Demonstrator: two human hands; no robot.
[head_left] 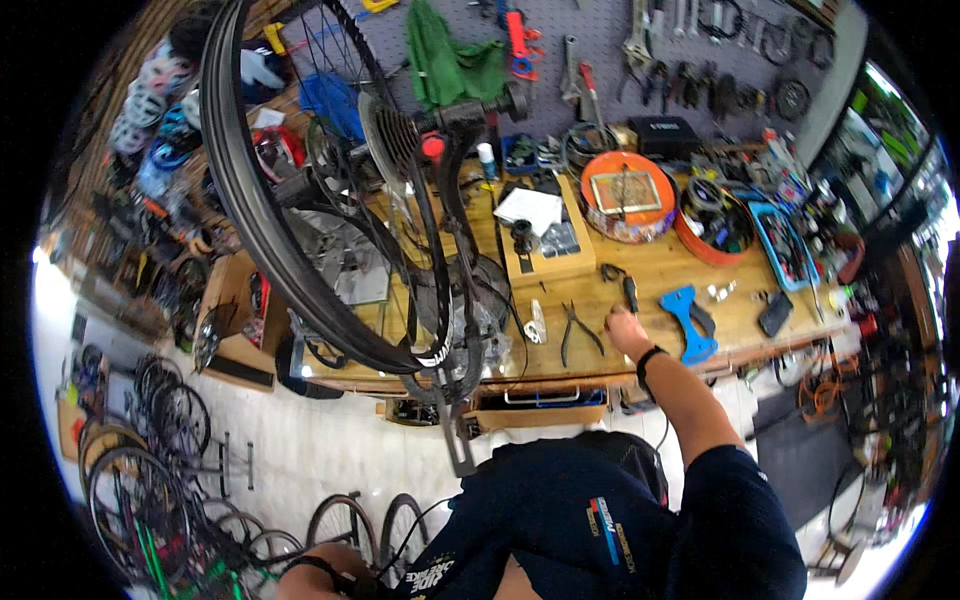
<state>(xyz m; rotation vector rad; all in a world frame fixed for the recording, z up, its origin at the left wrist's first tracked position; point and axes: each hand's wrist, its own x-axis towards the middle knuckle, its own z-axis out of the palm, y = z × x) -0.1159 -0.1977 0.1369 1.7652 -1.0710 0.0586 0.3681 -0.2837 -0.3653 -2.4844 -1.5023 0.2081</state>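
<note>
My right hand point(626, 332) reaches over the wooden workbench, fingers closed around the lower end of a black-handled tool point(630, 292); its exact kind is too small to make out. Just left of that hand lie black-handled pliers point(572, 332) with their handles spread. A blue tool with a black grip point(688, 325) rests on its right. My left hand does not show; only a bare part of a limb with a dark band appears at the lower left edge. A bicycle wheel point(262, 235) with a cassette stands upright in a black truing stand point(462, 375), left of centre.
On the bench point(610, 365) are a shallow wooden box point(540, 262) with papers, an orange round tray point(625, 205), an orange bowl of parts point(712, 235) and a blue tray point(783, 245). Tools hang on the pegboard point(610, 30). A cardboard box point(235, 310) stands left.
</note>
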